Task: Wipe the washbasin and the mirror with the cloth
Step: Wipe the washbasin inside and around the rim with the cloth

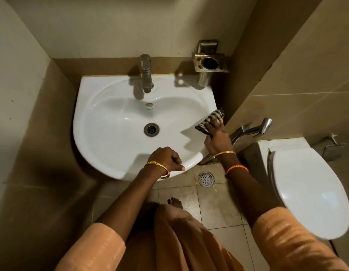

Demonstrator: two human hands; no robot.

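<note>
Head view: your right hand (216,137) presses the checked cloth (209,122) onto the right rim of the washbasin (115,145), its fingers (215,121) spread flat on the fabric and pinning it down, not closed around it. Your left hand (165,158) grips the front rim, fingers curled over the edge. The cloth lies bunched, its long axis running from the bowl side up toward the right back corner of the washbasin, where one corner points at the wall. That part hangs past the rim, so a hard outward stroke may drag the cloth off the washbasin to the floor. The tap (146,73) stands at the back of the washbasin, well apart. No mirror is visible.
</note>
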